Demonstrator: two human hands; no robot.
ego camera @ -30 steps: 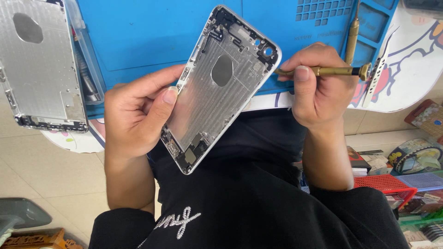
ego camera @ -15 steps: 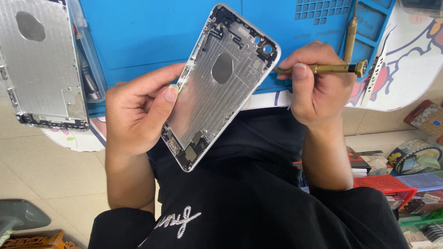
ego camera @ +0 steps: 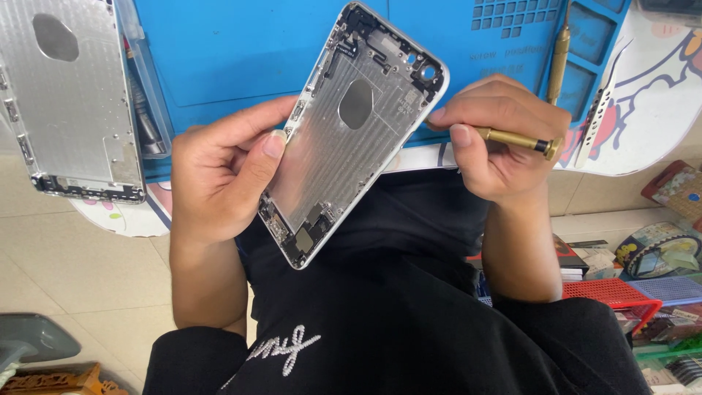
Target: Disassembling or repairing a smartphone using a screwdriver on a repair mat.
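My left hand (ego camera: pixel 219 175) grips a silver phone rear housing (ego camera: pixel 351 132) by its left edge, inner side facing me, tilted with the camera hole at the upper right. My right hand (ego camera: pixel 497 139) holds a brass-handled screwdriver (ego camera: pixel 515 139) lying sideways, its tip end hidden by my fingers at the housing's upper right edge. Small brackets and flex parts sit at the housing's top and bottom ends.
A blue work mat (ego camera: pixel 241 51) covers the table behind. A second silver housing (ego camera: pixel 69 102) lies at the left edge. Another brass screwdriver (ego camera: pixel 559 55) and tweezers (ego camera: pixel 603 110) rest at the right. A red basket (ego camera: pixel 610 292) and boxes sit on the floor at right.
The housing and both hands have barely shifted. The right hand's fingers have moved slightly closer to the housing's upper right corner.
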